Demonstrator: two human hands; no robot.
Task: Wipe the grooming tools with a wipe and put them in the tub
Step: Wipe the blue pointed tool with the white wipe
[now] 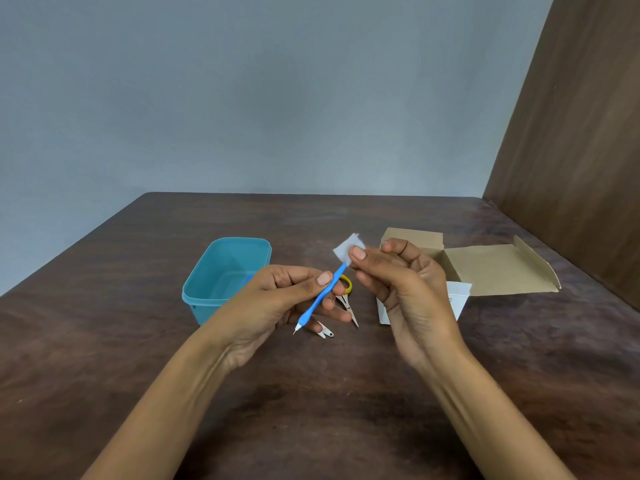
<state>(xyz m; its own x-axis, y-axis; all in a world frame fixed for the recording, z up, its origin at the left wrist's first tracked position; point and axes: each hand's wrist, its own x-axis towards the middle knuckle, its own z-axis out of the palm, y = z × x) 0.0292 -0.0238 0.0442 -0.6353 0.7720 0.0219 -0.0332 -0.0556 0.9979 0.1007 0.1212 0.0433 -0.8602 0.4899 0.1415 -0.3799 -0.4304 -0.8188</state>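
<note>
Grey-blue wall behind, brown wood-grain panel at the right, and a wide dark brown wooden desk (450, 393) carrying everything. Open teal rectangular plastic tub (207, 289) as landmark, near the desk's middle, with something blue just visible inside, too hidden to name. Well right of the tub, an opened brown cardboard box (498, 271) with flaps spread, and a white paper sheet (459, 299) at its near edge. Raised just right of the tub, left hand (277, 306) pinching a slim blue plastic-handled grooming tool (320, 299) at mid-shaft, metal tip pointing down and nearer. Right hand (405, 289), further right of the tub, pinching a small white square wipe (346, 249) around the tool's upper end. On the desk below the hands, right of the tub: small yellow-handled steel scissors (348, 299) and a small silver metal clipper (325, 330).

Step in hand, by judgement: wiping the blue tool. Next: drawing the wipe along shaft and tip, then lowering the tool leftward into the tub, minding the pointed end.
</note>
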